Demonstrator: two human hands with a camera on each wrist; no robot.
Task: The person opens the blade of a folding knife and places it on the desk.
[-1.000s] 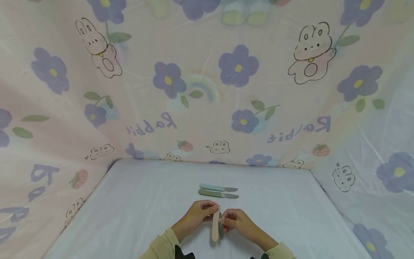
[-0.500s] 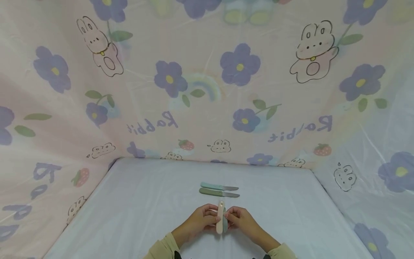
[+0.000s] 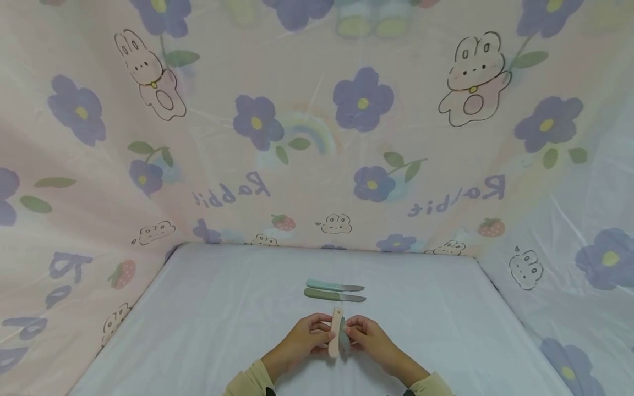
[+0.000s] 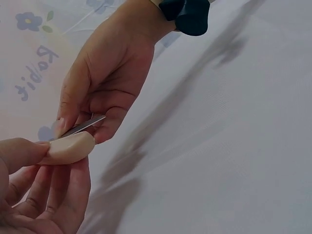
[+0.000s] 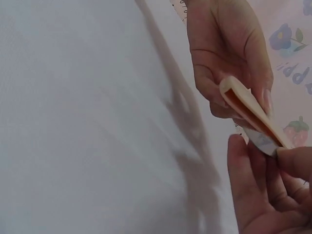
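Observation:
A folding knife with a cream handle [image 3: 335,335] is held upright between both hands, its pivot end toward the far side. My left hand [image 3: 301,338] grips the handle between thumb and fingers. With thumb and fingertips, my right hand [image 3: 370,338] pinches the blade [image 5: 263,141], which stands partly out of the handle at a narrow angle. The right wrist view shows the handle's slot [image 5: 248,112]. In the left wrist view, the blade's tip pokes out past the right fingers, while the fingers hide part of the blade.
Beyond the hands, a light blue knife [image 3: 323,285] and a green knife [image 3: 322,294] lie side by side with blades out, pointing right. They rest on a white-covered table [image 3: 223,308]. Patterned cloth walls [image 3: 307,181] rise at the back and sides.
The left fingers have shifted down the handle, so its pivot end now shows. Over the last half second, the blade has swung slightly farther from the handle, with the right hand still pinching it.

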